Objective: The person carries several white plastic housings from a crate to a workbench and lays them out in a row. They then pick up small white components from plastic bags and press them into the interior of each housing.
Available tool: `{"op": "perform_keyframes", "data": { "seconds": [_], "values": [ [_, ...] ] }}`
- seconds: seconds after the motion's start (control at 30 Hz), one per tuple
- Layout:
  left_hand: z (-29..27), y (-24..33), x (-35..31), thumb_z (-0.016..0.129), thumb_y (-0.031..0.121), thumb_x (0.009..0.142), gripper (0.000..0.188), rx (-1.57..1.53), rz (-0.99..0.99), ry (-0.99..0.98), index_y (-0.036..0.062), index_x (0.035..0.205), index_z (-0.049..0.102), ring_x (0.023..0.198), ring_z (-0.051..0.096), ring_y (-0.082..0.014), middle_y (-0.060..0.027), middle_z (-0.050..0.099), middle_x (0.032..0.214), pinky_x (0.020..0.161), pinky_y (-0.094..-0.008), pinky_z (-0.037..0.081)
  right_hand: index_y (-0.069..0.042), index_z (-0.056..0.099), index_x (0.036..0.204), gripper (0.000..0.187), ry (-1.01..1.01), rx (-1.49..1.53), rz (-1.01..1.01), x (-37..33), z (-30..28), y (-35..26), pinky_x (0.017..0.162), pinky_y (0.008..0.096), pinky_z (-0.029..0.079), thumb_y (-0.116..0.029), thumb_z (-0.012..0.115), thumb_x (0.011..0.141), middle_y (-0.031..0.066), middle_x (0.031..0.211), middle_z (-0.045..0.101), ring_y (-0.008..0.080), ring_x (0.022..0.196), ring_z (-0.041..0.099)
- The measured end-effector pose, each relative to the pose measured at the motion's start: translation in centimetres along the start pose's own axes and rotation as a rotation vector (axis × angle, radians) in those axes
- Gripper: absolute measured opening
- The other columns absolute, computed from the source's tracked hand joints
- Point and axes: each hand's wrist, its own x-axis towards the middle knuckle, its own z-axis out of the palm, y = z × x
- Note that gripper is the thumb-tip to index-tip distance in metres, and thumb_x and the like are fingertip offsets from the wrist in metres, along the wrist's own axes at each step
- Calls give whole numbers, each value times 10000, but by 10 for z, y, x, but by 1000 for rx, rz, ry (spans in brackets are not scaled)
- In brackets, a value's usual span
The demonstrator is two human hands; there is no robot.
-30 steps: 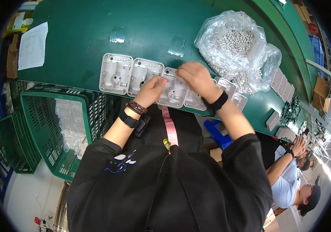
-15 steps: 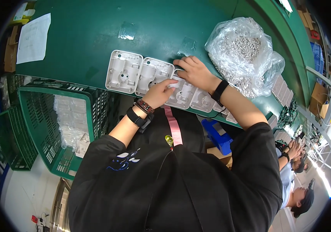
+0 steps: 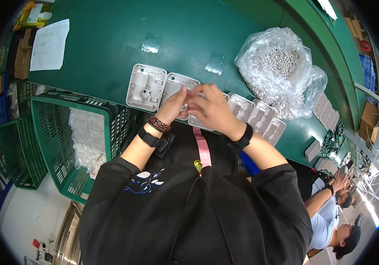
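White plastic housings (image 3: 147,88) lie side by side in a row along the near edge of the green table, open side up. Over the second housing (image 3: 183,79), my left hand (image 3: 173,106) is closed, its thumb and fingertips up against the other hand. My right hand (image 3: 212,109) meets it there with bent, pinching fingers, covering most of the third housing. Something small and pale shows between the fingertips, too small and hidden to name. Further right, more housings (image 3: 241,107) sit beyond my right wrist.
A clear plastic bag (image 3: 260,75) full of small whitish parts stands on the table to the right. At the left, a green crate (image 3: 72,102) holds wrapped white pieces. A paper sheet (image 3: 50,45) lies at the far left. Another person (image 3: 326,221) works at the right.
My right hand has come down and left from the third housing's far edge to meet my left hand. My left hand has shifted slightly left. More housings at the right are uncovered.
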Motion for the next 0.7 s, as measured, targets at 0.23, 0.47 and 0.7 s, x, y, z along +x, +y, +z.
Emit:
{"op": "perform_keyframes", "data": {
  "seconds": [0.23, 0.47, 0.7],
  "values": [
    [4, 12, -4, 234, 486, 891, 545, 94, -14, 39, 24, 934, 519, 465, 370, -54, -19, 519, 663, 399, -192, 267, -82, 556, 770, 164, 6, 85, -21, 4, 10, 5, 718, 327, 370, -145, 640, 645, 41, 875, 502, 244, 828, 459],
    [-7, 29, -16, 268, 446, 901, 475, 127, -55, -194, 42, 792, 492, 478, 341, -45, 16, 460, 652, 411, -184, 249, -46, 503, 833, 145, 86, 547, 307, 7, 19, 10, 667, 263, 387, -108, 598, 742, 13, 796, 513, 137, 736, 484],
    [-22, 23, -17, 306, 312, 923, 318, 31, 57, -235, 88, 711, 383, 435, 227, -41, 49, 282, 547, 403, -168, 206, -34, 485, 849, 93, -36, 998, 540, 24, 19, 4, 587, 222, 396, -62, 544, 782, 14, 700, 513, 86, 649, 490]
  ]
}}
